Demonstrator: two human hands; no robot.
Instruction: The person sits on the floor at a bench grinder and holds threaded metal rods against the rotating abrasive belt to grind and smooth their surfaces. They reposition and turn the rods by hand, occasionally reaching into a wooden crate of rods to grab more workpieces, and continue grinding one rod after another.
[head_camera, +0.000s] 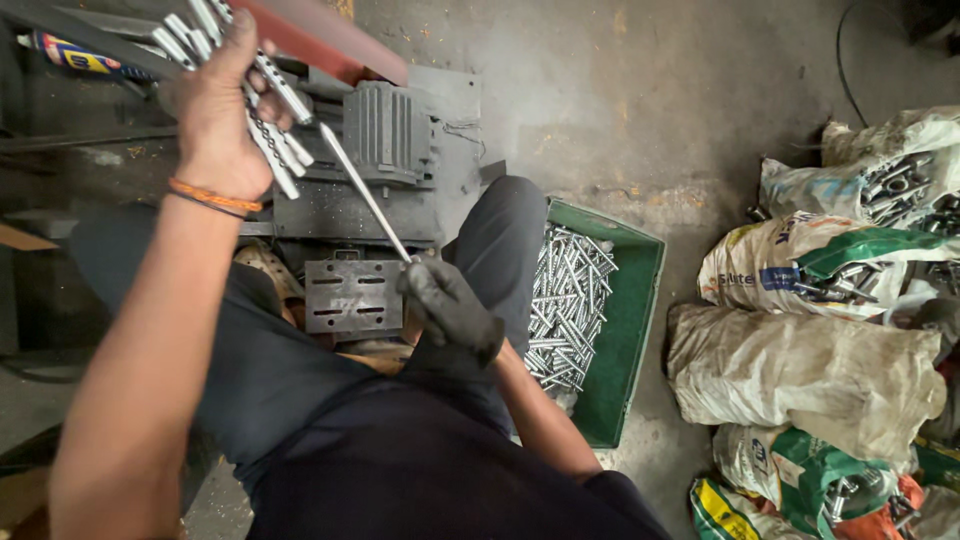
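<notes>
My left hand (215, 105), bare with an orange thread band at the wrist, is raised at the upper left and grips a bundle of several long silver metal rods (275, 85). My right hand (452, 308) wears a dark glove and holds the near end of one long thin metal rod (362, 192), which slants up toward the bundle. Below the rod lies a grey slotted metal plate (352, 295) on a small machine with a ribbed grey motor (385, 130). My knee in dark trousers (505, 235) rests beside a green crate.
A green plastic crate (630, 330) at my right knee holds several silver rods (570, 300). Several worn sacks (810, 375) of metal parts lie on the concrete floor at right. A red metal arm (320, 35) and a coloured tube (70, 55) sit at the top left.
</notes>
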